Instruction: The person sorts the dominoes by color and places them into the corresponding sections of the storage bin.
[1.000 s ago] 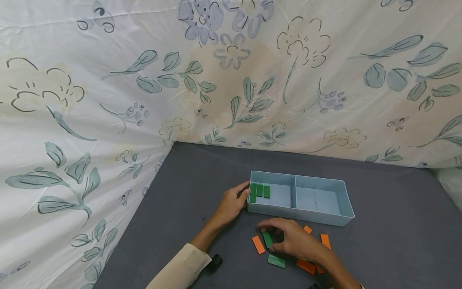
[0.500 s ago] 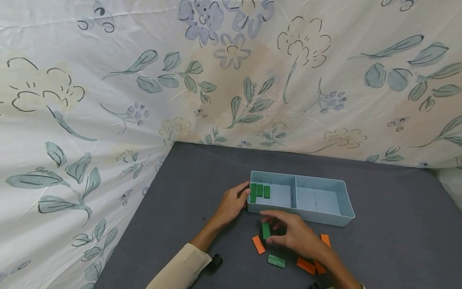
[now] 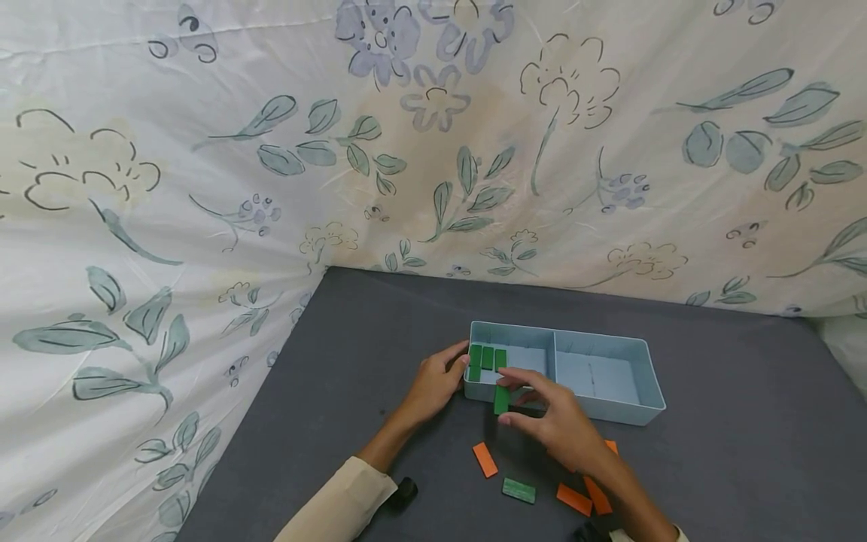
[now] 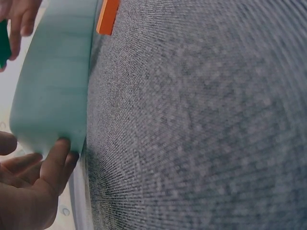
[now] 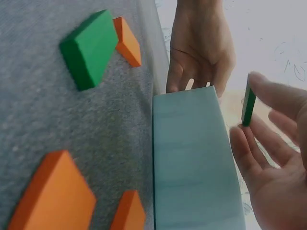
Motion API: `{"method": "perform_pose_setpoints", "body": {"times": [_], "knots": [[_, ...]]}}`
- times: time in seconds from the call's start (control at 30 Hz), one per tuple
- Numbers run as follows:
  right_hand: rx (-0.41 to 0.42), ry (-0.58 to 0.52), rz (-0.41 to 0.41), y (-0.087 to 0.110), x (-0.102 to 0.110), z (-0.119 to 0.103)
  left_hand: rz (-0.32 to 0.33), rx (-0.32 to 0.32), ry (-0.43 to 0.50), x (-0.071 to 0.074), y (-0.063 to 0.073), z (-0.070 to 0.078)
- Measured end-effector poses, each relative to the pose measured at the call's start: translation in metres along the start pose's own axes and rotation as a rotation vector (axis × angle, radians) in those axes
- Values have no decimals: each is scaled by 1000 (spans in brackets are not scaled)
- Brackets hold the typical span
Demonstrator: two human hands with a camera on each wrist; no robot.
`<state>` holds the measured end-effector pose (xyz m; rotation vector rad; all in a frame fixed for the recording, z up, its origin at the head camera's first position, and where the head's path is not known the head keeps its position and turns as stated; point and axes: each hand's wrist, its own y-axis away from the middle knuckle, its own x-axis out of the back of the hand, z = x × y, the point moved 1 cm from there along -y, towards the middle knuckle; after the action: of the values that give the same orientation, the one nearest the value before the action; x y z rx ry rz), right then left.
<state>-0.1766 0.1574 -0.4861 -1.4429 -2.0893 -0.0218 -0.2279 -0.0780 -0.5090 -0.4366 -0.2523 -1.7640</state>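
Note:
My right hand (image 3: pixel 565 421) pinches a small flat green block (image 3: pixel 501 400) upright between thumb and fingertips, just over the near wall of the light blue box (image 3: pixel 606 407). In the right wrist view this green block (image 5: pixel 249 106) is seen edge-on, above the box's rim. My left hand (image 3: pixel 433 384) rests its fingers against the left end of the box (image 4: pixel 55 91), with the thumb close to the rim. Inside the box's left compartment, several green blocks (image 3: pixel 488 357) lie grouped at the left side. No blocks show in the right compartment.
On the dark grey table (image 3: pixel 379 316), in front of the box, lie another green block (image 3: pixel 518 491) and several orange blocks (image 3: pixel 485 460), some partly behind my right arm. A black object (image 3: pixel 405 493) sits by my left cuff. A floral cloth (image 3: pixel 433 188) hangs behind the table.
My right hand has lifted the green block off the table area and carried it away from me to the box's near wall. My left hand has stayed at the box's left end.

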Motion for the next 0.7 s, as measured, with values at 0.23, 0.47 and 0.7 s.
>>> {"method": "perform_pose_setpoints", "body": {"times": [0.23, 0.47, 0.7], "knots": [[-21, 28, 93, -9, 1, -2, 1, -2, 19, 0, 0, 2], [-87, 47, 130, -18, 1, 1, -7, 6, 27, -1, 1, 3], [-115, 37, 139, -27, -1, 3, -9, -5, 28, -1, 1, 2]]}}
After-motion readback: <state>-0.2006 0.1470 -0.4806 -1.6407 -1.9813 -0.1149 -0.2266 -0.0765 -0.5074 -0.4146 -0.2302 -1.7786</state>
